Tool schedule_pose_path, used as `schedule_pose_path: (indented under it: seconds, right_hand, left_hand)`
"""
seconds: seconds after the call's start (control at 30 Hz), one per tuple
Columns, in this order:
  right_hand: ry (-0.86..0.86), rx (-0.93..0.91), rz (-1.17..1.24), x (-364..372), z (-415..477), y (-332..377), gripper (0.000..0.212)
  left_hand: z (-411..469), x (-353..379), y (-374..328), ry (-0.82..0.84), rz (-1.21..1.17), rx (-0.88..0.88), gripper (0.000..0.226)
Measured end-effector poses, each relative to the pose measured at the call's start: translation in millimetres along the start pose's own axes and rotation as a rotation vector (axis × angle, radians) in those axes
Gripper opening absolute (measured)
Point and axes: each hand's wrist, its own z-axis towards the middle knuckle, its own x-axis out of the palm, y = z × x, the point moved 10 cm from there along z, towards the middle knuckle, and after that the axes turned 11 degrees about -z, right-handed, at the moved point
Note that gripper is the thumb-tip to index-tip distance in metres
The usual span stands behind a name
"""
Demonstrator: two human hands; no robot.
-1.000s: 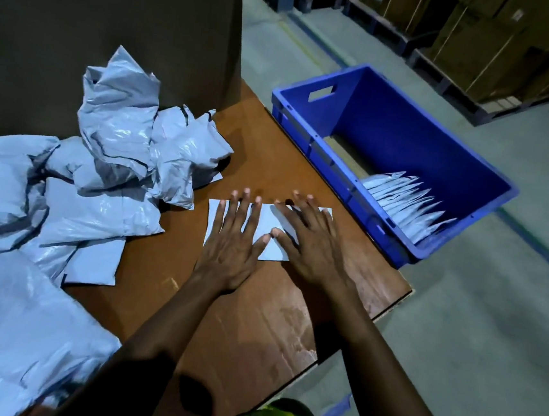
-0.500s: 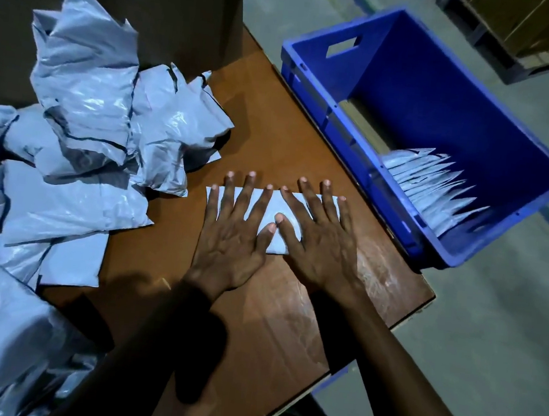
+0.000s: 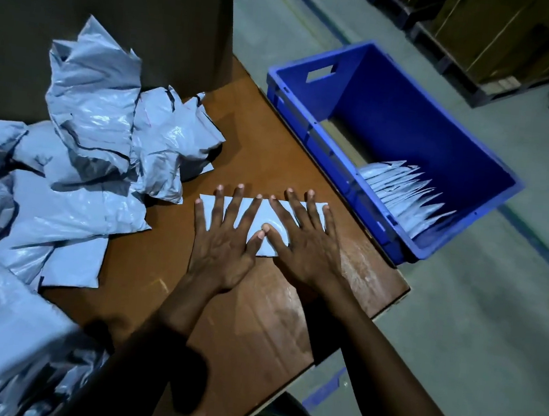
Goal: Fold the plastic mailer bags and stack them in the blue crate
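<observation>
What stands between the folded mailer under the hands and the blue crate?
Nothing visible does. The folded mailer lies flat under the left hand and right hand; only bare table separates it from the blue crate, whose near wall it must clear. The unfolded pile lies on the opposite side.

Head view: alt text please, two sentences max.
The left hand and right hand press flat, side by side, on a folded grey mailer bag on a brown table. A pile of unfolded bags lies to the left; a blue crate to the right holds a row of folded bags.
</observation>
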Motion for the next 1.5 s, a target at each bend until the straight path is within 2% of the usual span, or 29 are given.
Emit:
schedule_pose_path:
  seconds: [0.1,0.2,0.23,0.3,0.4,0.47,0.6,0.67,0.73,0.83,0.87,0.93,1.03,1.17,1.27,1.37,1.5]
  right_hand:
    - [0.018,-0.034,0.134,-7,0,0,0.067]
    - [-0.132,0.026,0.454,-28,-22,-14,0.071]
    - [-0.199,0.047,0.479,-33,-33,-20,0.071]
    - [-0.304,0.074,0.400,-38,-54,-22,0.058]
    - [-0.417,0.086,0.304,-44,-70,-12,0.021]
    - [-0.460,0.094,0.281,-52,-74,-3,0.010]
    - [-0.521,0.009,0.224,-69,-80,12,0.006]
    - [-0.557,-0.034,0.244,-77,-79,10,0.007]
    - [-0.553,-0.070,0.273,-84,-73,6,0.016]
    - [-0.495,-0.130,0.288,-96,-60,1,0.042]
    - [-0.514,-0.149,0.283,-104,-56,-5,0.042]
    - [-0.605,-0.196,0.284,-123,-47,-13,0.026]
    - [-0.743,-0.220,0.317,-157,-23,-40,0.013]
    - [-0.838,-0.238,0.356,-192,13,-95,0.011]
    - [-0.885,-0.250,0.328,-209,37,-151,0.010]
    - [-0.840,-0.233,0.334,-203,67,-214,0.013]
    - [-0.692,-0.253,0.369,-187,114,-281,0.015]
  left_hand:
    - [-4,-1,0,0.023,-0.051,-0.009,0.067]
    - [-30,-14,1,-0.044,-0.109,-0.055,0.063]
    - [-41,-19,1,-0.069,-0.124,-0.069,0.061]
    - [-63,-26,0,-0.101,-0.147,-0.075,0.058]
    - [-73,-33,-1,-0.104,-0.157,-0.070,0.054]
    - [-70,-38,-2,-0.112,-0.157,-0.077,0.054]
    - [-70,-48,-8,-0.143,-0.135,-0.038,0.058]
    - [-71,-59,-11,-0.221,-0.113,0.014,0.057]
    - [-71,-75,-17,-0.326,-0.080,0.069,0.053]
    - [-61,-100,-26,-0.424,-0.034,0.084,0.031]
    - [-54,-106,-31,-0.448,-0.029,0.082,0.028]
    - [-43,-124,-41,-0.506,-0.017,0.079,0.030]
    - [-16,-147,-66,-0.600,-0.010,0.088,0.027]
    - [34,-164,-112,-0.707,-0.036,0.154,0.028]
    - [85,-158,-150,-0.720,-0.054,0.201,0.031]
    - [137,-137,-187,-0.713,-0.044,0.241,0.034]
    - [202,-99,-225,-0.638,0.083,0.310,0.028]
